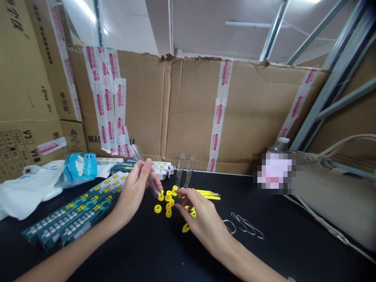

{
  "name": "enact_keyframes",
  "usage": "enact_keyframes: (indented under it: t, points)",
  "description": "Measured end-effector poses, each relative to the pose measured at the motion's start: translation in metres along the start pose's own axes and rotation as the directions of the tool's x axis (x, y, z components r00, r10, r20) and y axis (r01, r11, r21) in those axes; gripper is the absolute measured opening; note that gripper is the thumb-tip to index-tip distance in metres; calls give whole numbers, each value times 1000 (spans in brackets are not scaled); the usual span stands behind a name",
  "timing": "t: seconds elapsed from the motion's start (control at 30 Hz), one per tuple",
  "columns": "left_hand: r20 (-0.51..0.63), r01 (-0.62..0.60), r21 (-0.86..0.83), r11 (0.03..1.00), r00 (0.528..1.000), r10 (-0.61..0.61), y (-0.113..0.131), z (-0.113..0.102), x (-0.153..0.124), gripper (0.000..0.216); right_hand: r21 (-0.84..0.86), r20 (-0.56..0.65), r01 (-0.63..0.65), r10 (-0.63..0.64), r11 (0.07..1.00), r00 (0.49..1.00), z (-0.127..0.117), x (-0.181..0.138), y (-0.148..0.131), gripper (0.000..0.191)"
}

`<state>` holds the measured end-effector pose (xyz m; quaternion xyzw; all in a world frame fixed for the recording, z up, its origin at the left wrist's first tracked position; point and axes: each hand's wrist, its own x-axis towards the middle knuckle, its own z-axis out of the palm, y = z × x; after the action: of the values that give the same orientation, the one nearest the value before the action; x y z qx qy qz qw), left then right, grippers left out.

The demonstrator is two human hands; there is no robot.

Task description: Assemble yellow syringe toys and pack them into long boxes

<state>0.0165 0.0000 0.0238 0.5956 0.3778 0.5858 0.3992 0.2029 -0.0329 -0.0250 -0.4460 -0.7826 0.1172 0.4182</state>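
My left hand is closed around a clear plastic tube, held tilted with its lower end down at the yellow caps. Whether a cap is fitted on that end I cannot tell. My right hand reaches in from the other side, thumb and forefinger apart. Its forefinger is close to a yellow cap; contact is unclear. Several more flanged yellow caps lie grouped between the hands, among them a ring-shaped cap. Two clear tubes stand upright behind them. Yellow parts lie partly hidden behind my right hand.
Long green and white boxes lie at left beside a blue tissue pack and white bags. Metal hooks rest on the black table at right. Behind stand a bottle, a beige bag and a cardboard wall.
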Motion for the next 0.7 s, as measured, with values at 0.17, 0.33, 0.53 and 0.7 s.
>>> enact_keyframes:
  t: [0.17,0.33,0.53,0.7]
  points:
    - [17,40,46,998,999,-41,-11,-9,-1,39,-99,78,29,-22,995,997,-13,2,7,20]
    - [48,90,47,995,995,-92,-21,-8,-12,32,-69,367,208,-169,976,915,-51,15,9,27]
    - [83,134,-5,991,988,-134,-24,-1,-17,32,40,523,148,-147,988,839,-69,19,6,12]
    - [131,176,-47,983,977,-168,-23,2,-20,38,30,524,77,-81,997,848,-76,20,6,15]
